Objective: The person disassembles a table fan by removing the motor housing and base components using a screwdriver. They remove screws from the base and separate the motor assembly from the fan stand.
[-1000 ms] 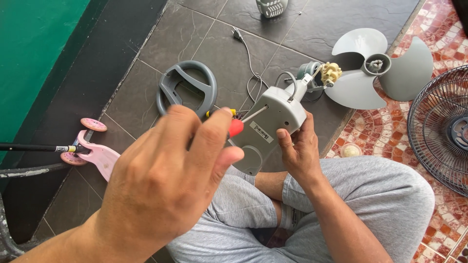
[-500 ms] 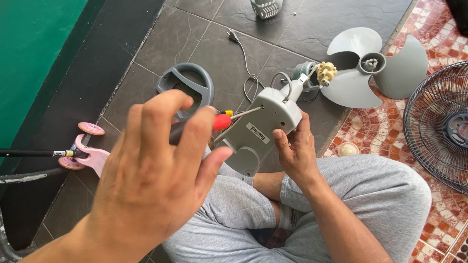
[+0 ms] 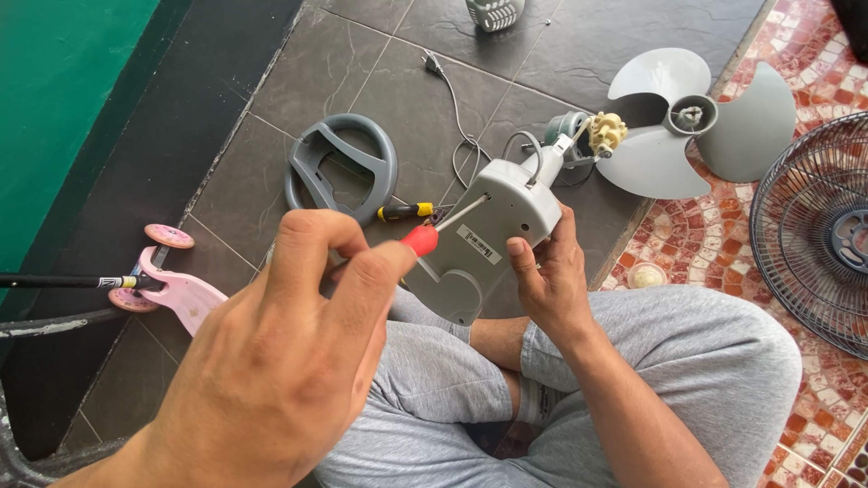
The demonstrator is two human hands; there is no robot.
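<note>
Left hand (image 3: 280, 361) is closed around a red-handled screwdriver (image 3: 423, 238), its metal shaft entering a hole in the grey plastic fan motor housing (image 3: 493, 239). Right hand (image 3: 547, 280) is clamped on the housing's lower edge, holding it above the lap. A grey three-blade fan propeller (image 3: 692, 122) lies on the tiled floor (image 3: 380, 81) beyond

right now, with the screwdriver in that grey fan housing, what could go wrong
The left hand drives the screwdriver at a slant into a hole in the grey housing, so the tip might slip out of the screw. The right hand grips the housing close to that line, so a slip could jab its fingers. The housing is held in the air above the lap, with only that hand steadying it, so it may twist.
</note>
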